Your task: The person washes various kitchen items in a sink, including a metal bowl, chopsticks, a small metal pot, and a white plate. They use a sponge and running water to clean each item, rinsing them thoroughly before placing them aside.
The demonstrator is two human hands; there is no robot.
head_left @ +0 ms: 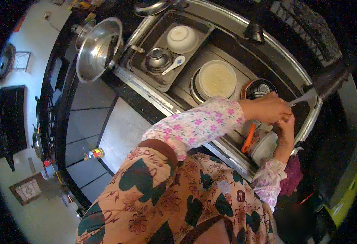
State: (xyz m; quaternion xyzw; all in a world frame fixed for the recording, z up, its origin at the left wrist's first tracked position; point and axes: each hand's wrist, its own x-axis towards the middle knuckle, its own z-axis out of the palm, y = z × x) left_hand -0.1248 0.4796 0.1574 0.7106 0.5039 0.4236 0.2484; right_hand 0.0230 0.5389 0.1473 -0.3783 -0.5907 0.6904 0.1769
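Centrally, one round white tub (217, 79), cream-coloured inside, standing in the nearer-to-hand compartment of a double sink (148, 93); its breadth probably keeps it steady. Right of the tub: one left hand (269, 107), knuckles up, fingers curled inward, and one right hand (285, 132) below it, fingers bent up to meet the left. One slim pale utensil (302, 98) projects from where they meet, farther right of the tub; the fingertips are hidden, so which hand grips it, and how tightly, cannot be told. Both hands are over the sink, presumably so that drips fall inside it. Just right of the tub, partly behind the left hand: one reddish-brown vessel (246, 88) bearing shiny metal pieces (262, 89). Below and right of the tub: one orange handle (249, 138), tilted, beside one whitish container (264, 147). Upper left of the tub, across the divider: one white bowl (182, 39), apparently inverted, a pose that would let water run off; one small steel vessel (158, 59); one white spoon (174, 65), lying aslant beside it. Far left of the tub: one wide steel basin (99, 51), tilted beyond the sink's edge, its support unclear.
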